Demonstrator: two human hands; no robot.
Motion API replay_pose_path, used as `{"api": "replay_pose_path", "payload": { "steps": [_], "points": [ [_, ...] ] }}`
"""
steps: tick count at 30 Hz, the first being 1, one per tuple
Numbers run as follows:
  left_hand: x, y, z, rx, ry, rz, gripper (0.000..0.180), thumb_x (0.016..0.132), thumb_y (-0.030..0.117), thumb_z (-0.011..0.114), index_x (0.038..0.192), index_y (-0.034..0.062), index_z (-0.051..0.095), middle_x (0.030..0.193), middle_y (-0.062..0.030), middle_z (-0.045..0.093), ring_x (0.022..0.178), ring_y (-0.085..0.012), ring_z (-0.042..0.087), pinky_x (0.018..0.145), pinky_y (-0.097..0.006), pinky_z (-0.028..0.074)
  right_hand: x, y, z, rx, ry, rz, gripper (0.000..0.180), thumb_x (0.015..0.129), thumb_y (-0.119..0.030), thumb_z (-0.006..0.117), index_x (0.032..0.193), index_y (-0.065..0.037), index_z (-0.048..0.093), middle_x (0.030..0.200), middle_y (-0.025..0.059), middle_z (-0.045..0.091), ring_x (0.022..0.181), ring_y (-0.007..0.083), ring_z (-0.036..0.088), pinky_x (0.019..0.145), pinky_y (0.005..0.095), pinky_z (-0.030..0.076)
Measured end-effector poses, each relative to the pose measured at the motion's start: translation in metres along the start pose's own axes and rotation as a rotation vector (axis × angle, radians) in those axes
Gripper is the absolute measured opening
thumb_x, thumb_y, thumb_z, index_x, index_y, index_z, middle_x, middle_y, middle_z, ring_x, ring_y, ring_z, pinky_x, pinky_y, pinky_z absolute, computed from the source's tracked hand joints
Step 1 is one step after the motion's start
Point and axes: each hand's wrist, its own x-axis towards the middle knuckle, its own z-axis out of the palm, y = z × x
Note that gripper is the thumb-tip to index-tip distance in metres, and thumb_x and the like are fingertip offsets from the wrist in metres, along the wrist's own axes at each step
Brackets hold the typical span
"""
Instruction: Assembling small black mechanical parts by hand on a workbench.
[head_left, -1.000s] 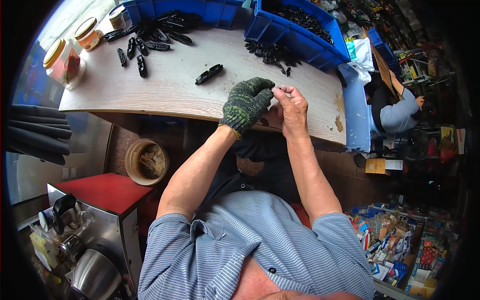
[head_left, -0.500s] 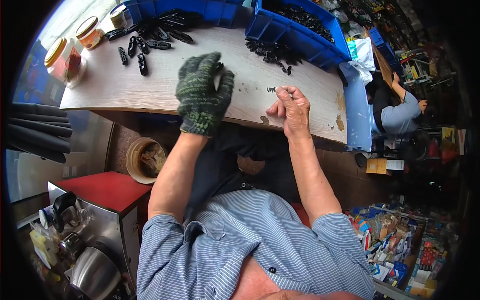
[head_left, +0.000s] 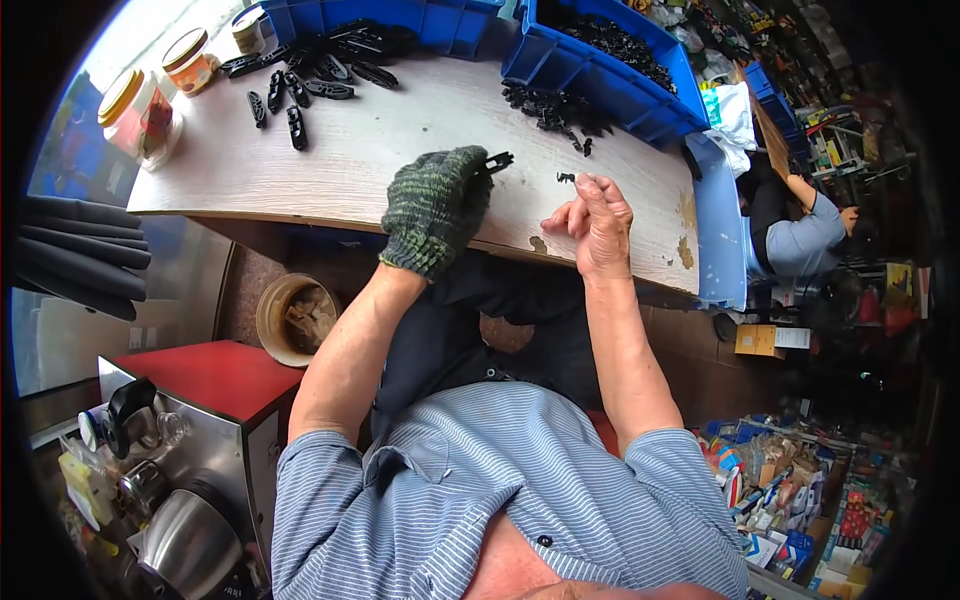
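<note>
My left hand [head_left: 435,205], in a dark green knitted glove, is closed around a long black plastic part [head_left: 499,162]; one end of it sticks out past the fingers, and the rest is hidden. To its right, my bare right hand [head_left: 600,220] pinches a small black toothed clip [head_left: 566,178] between thumb and forefinger. Both hands are over the front of the pale wooden table [head_left: 330,185], apart from each other. Long black plastic parts [head_left: 330,68] lie heaped at the back left, and a pile of small black clips [head_left: 550,108] lies behind my right hand.
Blue bins [head_left: 590,75] line the table's back; the right one holds many small black pieces. Jars [head_left: 135,115] stand at the left corner. Below are a bucket [head_left: 290,320] and a red-topped cabinet [head_left: 205,378]. Another person [head_left: 805,240] sits at far right.
My left hand has closed and moved rightward, with the black part's end now showing beyond its fingers. The right hand still pinches the clip, nearly in place; the whole view has shifted slightly.
</note>
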Motion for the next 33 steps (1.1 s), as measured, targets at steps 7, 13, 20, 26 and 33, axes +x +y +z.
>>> {"api": "replay_pose_path", "payload": {
  "steps": [7, 13, 20, 26, 33],
  "points": [
    [-0.010, 0.020, 0.023, -0.665, -0.156, -0.289, 0.031, 0.087, 0.008, 0.075, 0.117, 0.0028, 0.069, 0.104, -0.0099, 0.074, 0.095, -0.0159, 0.070, 0.084, -0.031, 0.055, -0.003, -0.005, 0.004, 0.129, -0.022, -0.031, 0.021, 0.088, -0.025, 0.078, 0.092, -0.007, 0.066, 0.048, 0.0000, 0.047, 0.046, 0.0175, 0.058, 0.054, 0.0394, 0.059],
    [-0.005, 0.031, 0.036, -0.714, -0.264, -0.279, 0.032, 0.087, 0.021, 0.073, 0.115, 0.0071, 0.069, 0.104, -0.0141, 0.073, 0.093, -0.0287, 0.073, 0.082, -0.037, 0.057, -0.004, 0.000, -0.001, 0.084, -0.069, -0.024, 0.018, 0.088, -0.022, 0.079, 0.094, -0.007, 0.070, 0.056, -0.0015, 0.053, 0.052, 0.0125, 0.059, 0.057, 0.0294, 0.054],
    [0.000, 0.040, 0.032, -0.657, -0.334, -0.248, 0.031, 0.089, 0.017, 0.074, 0.116, 0.0032, 0.069, 0.099, -0.0117, 0.074, 0.087, -0.0176, 0.070, 0.078, -0.032, 0.056, -0.007, -0.004, -0.004, 0.027, -0.132, 0.044, 0.016, 0.087, -0.019, 0.081, 0.095, -0.008, 0.072, 0.070, -0.0049, 0.062, 0.060, 0.0041, 0.051, 0.062, 0.0189, 0.044],
    [-0.002, 0.039, 0.034, -0.673, -0.345, -0.292, 0.032, 0.089, 0.018, 0.075, 0.116, 0.0030, 0.069, 0.100, -0.0115, 0.074, 0.087, -0.0166, 0.070, 0.078, -0.032, 0.056, -0.008, -0.011, 0.000, 0.036, -0.151, 0.115, 0.014, 0.087, -0.014, 0.081, 0.095, -0.008, 0.072, 0.072, -0.0060, 0.063, 0.064, 0.0037, 0.055, 0.064, 0.0196, 0.047],
    [-0.006, 0.035, 0.039, -0.722, -0.305, -0.303, 0.030, 0.090, 0.024, 0.073, 0.115, 0.0067, 0.069, 0.100, -0.0100, 0.074, 0.089, -0.0198, 0.070, 0.078, -0.034, 0.056, -0.005, -0.011, -0.002, 0.026, -0.194, 0.134, 0.012, 0.087, -0.012, 0.080, 0.095, -0.008, 0.071, 0.072, -0.0060, 0.063, 0.066, 0.0035, 0.056, 0.063, 0.0194, 0.050]
  ]
}}
